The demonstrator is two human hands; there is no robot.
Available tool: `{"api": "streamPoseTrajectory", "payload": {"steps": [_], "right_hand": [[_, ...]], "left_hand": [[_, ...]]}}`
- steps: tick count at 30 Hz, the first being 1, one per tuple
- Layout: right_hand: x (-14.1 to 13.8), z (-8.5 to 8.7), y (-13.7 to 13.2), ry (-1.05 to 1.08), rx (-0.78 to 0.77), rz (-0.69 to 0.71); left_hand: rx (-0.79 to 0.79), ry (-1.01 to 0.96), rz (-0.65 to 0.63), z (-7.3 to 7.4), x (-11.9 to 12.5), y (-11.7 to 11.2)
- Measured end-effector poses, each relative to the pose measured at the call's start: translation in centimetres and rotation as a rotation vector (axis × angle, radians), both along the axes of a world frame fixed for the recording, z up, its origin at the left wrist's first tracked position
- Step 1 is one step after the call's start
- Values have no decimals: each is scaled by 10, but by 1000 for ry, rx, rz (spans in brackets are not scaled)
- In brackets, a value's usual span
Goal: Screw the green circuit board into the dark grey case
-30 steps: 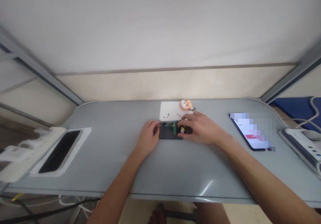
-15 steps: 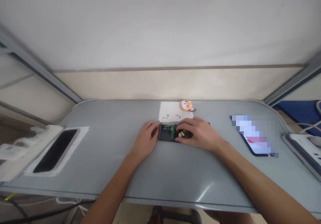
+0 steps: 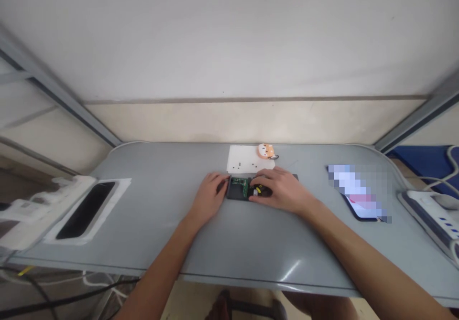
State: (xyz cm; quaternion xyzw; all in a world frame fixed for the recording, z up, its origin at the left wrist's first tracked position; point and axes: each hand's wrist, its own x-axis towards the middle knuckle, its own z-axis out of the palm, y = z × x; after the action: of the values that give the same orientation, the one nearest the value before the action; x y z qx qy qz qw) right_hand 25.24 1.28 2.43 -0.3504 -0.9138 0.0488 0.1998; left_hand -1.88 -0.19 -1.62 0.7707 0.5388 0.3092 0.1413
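Note:
A flat black device case [image 3: 235, 194] lies on the grey desk with its inside facing up. Exposed in its left part is a green circuit board [image 3: 241, 182]. My left hand [image 3: 211, 192] holds the case by its left end, fingertips against the edge. My right hand [image 3: 281, 190] arches over the right part, with thumb and fingers curled around a dark round part [image 3: 265, 189] that has a yellow piece on it. The palm hides much of the right end of the case.
Behind the case, white paper [image 3: 244, 155] carries several tiny dark screws [image 3: 239, 164] and an orange animal-face case [image 3: 266, 151]. A lit phone [image 3: 358, 196] lies right, beside a power strip [image 3: 426, 215]. A dark phone [image 3: 86, 210] and another power strip [image 3: 53, 210] are left.
The view has shifted slightly. Both hands stay at the case in nearly the same grip.

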Motion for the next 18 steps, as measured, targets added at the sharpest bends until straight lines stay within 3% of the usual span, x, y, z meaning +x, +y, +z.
{"api": "streamPoseTrajectory", "payload": {"steps": [11, 15, 18], "right_hand": [[2, 5, 0, -112, -50, 38], [6, 7, 2, 14, 27, 19], [13, 12, 4, 221, 185, -3]], "left_hand": [[9, -26, 26, 3, 2, -2], [39, -72, 96, 11, 6, -8], [118, -1, 56, 19, 11, -15]]}}
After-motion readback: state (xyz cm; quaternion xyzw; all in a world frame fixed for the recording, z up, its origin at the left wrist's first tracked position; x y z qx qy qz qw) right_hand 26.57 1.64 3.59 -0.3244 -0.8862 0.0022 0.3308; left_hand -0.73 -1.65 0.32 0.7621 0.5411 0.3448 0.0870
